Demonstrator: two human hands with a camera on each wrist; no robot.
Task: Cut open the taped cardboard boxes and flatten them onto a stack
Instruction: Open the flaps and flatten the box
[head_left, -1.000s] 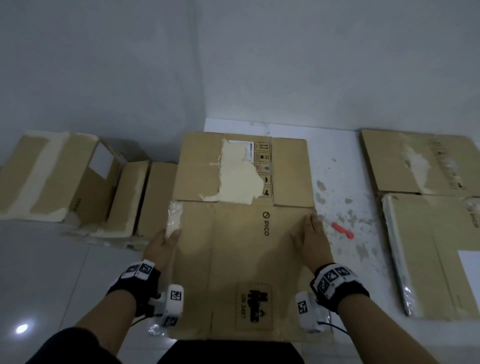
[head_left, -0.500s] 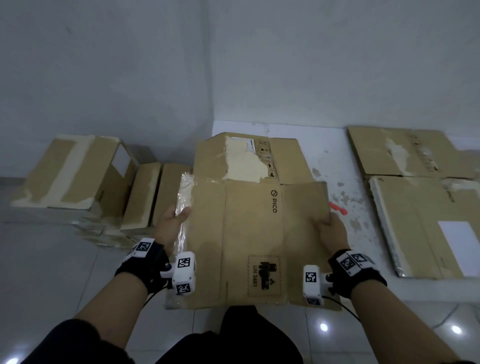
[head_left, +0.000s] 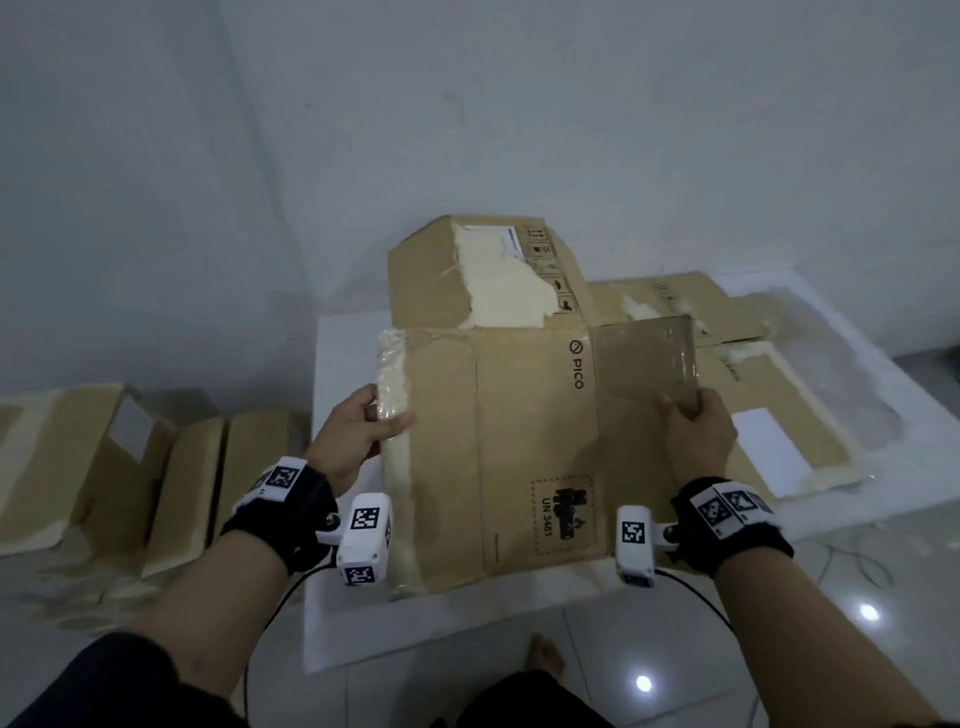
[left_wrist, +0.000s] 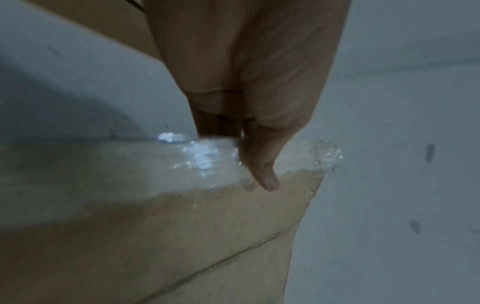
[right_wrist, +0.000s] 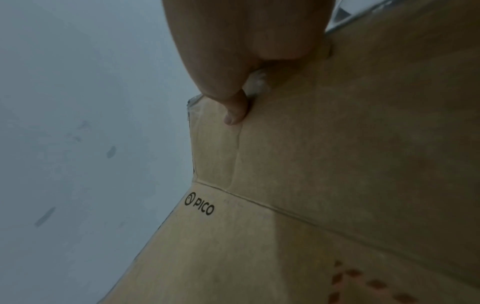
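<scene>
The left hand (head_left: 358, 431) pinches the flattened brown cardboard box (head_left: 524, 447) at its taped nine o'clock edge. The right hand (head_left: 698, 434) grips its three o'clock flap, thumb on top.

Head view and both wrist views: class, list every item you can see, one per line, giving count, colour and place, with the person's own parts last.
PICO box: one, brown, flattened, held up off the white platform, centre.
Clear tape: one strip, shiny, along the PICO box's left edge.
Flattened boxes: at least two, brown, lying on the platform at right, behind the held box.
Uncut boxes: several, brown with pale tape, on the floor at left.
White platform: one, low, against the wall.
Wrist cameras: two, white, one per wrist.
Left hand: grips the box's taped left edge.
Right hand: grips the box's right flap.
</scene>
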